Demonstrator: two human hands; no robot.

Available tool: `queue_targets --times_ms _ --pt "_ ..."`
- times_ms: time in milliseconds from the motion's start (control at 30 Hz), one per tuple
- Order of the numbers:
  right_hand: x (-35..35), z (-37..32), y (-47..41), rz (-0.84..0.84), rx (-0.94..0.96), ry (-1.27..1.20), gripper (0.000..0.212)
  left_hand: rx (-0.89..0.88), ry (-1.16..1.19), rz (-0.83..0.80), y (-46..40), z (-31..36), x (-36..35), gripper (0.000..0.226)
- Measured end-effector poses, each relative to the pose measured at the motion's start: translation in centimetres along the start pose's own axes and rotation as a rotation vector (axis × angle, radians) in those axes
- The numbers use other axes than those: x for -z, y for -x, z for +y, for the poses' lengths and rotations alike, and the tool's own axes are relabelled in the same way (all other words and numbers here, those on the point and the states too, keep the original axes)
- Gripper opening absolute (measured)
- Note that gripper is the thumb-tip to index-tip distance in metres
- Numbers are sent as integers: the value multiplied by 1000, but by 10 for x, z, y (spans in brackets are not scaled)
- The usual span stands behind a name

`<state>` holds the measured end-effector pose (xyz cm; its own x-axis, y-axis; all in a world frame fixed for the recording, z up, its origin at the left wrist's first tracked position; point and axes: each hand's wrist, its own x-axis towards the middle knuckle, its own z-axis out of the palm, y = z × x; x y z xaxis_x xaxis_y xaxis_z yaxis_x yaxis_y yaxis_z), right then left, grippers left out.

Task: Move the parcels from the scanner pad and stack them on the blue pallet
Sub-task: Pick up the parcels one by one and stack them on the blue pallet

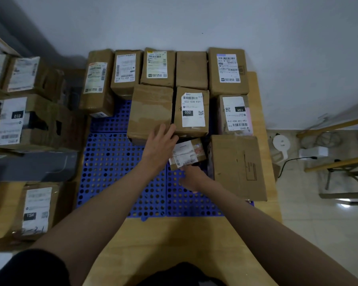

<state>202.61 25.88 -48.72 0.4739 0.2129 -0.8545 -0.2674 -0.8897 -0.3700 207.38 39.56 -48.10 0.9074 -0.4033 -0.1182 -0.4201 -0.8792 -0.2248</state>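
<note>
The blue perforated pallet point(114, 168) lies on a wooden table, with several cardboard parcels along its far and right sides. A small labelled parcel point(186, 154) rests tilted on the pallet, in front of the parcel marked 032 point(191, 111) and left of a large plain box point(237, 166). My right hand point(191, 178) grips the small parcel's near edge, fingers partly under it. My left hand point(161, 141) lies with spread fingers against the near right corner of a plain brown parcel point(150, 112), next to the small parcel's left end.
More labelled parcels point(23, 120) are piled at the left beside the pallet, with a grey flat object point(32, 166) among them. The wooden table point(153, 244) reaches toward me. At the right are tiled floor, a white device point(280, 144) with a cable, and wooden frames.
</note>
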Motion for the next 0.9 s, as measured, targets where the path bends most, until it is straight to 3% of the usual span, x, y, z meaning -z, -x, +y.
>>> queue_targets --times_ms 267,567,900 --pt "1 5 -4 -2 4 13 56 -77 -73 9 -2 -10 0 46" --pt "7 6 -11 -10 20 -7 58 -31 -72 6 -10 -6 0 33" --pt "25 4 -16 33 111 80 55 116 245 31 -2 -21 6 64"
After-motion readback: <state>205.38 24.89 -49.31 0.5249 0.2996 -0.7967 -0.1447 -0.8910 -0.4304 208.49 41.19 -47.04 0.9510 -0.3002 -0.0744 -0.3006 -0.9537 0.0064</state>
